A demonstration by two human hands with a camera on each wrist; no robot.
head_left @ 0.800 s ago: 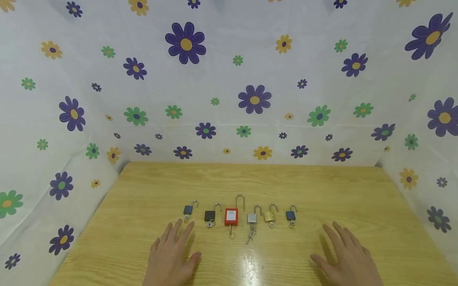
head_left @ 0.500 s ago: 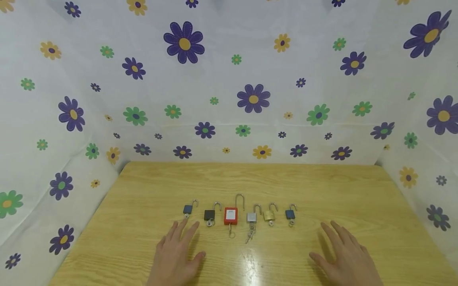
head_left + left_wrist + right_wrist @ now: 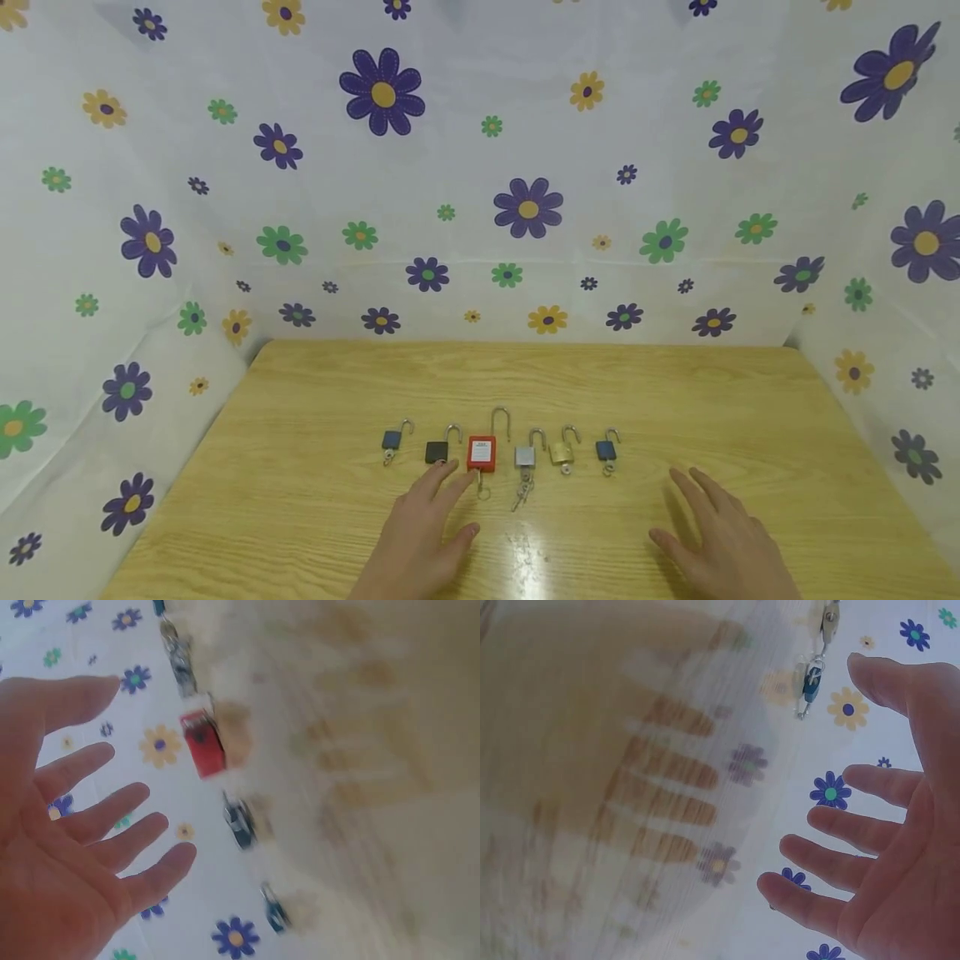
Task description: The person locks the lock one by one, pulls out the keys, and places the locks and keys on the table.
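Padlocks rowed on table (image 3: 315, 400): leftmost blue padlock (image 3: 392, 440), black padlock (image 3: 437, 451); left hand (image 3: 420, 533) on its near side, fingers extended, gripping nothing; red padlock (image 3: 482, 454), silver padlock (image 3: 525, 457), brass padlock (image 3: 562, 452), rightmost blue padlock (image 3: 606, 451); right hand (image 3: 720, 533) near right, gripping nothing.

Left to right in one row, shackles (image 3: 501, 408) raised: blue padlock (image 3: 392, 440), black padlock (image 3: 437, 452), red padlock (image 3: 482, 455) with white label (image 3: 482, 451), silver padlock (image 3: 525, 457), gold padlock (image 3: 562, 453), second blue padlock (image 3: 606, 451); keys (image 3: 526, 477) apparently inserted at their bases.

Left hand (image 3: 423, 529), right hand (image 3: 723, 533): both hands apart, palms down, fingers extended, thumbs spread.
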